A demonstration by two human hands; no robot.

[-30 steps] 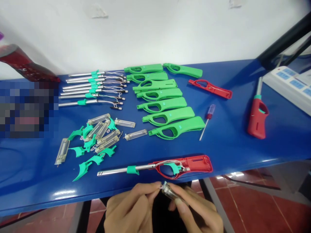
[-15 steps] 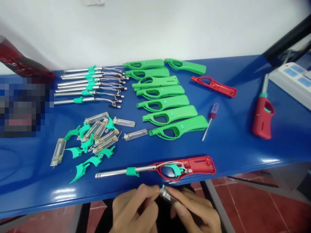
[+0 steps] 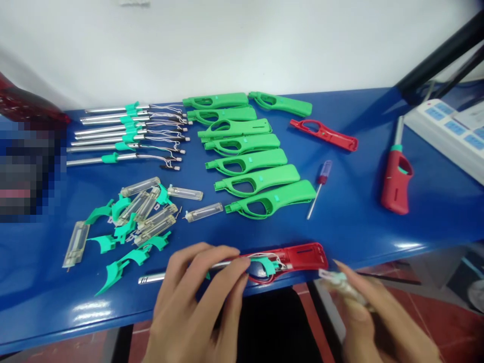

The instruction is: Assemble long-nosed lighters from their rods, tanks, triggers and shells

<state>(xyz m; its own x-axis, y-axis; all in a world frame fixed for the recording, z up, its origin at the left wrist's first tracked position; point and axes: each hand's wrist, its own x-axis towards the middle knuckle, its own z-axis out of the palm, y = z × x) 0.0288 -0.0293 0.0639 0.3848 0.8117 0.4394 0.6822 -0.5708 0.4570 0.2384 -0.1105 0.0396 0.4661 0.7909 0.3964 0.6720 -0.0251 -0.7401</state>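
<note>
My left hand (image 3: 204, 292) curls over the front of a red lighter half-shell (image 3: 302, 257), its fingertips closed on the shell beside the trigger opening. A metal lighter tube (image 3: 151, 278) runs out from under these fingers to the left. Inside the shell sit a teal trigger (image 3: 269, 267) and white wires. To the right, off the table's front edge, my right hand (image 3: 378, 312) pinches a clear fuel tank (image 3: 350, 288) with a small white piece at its tip. The fingers partly cover the tank, which is slightly blurred.
Green half-shells (image 3: 264, 159) lie in a column mid-table. Wired metal tubes (image 3: 113, 133) are lined up back left, above loose clear tanks (image 3: 77, 244) and teal triggers (image 3: 113, 277). Rightward are a screwdriver (image 3: 322, 174), a red half-shell (image 3: 325, 135), a whole red lighter (image 3: 395, 184) and a power strip (image 3: 446, 131).
My hands have come apart. The left moved up onto the red half-shell and tube; the right carried the fuel tank to the right. The view shifted slightly.
</note>
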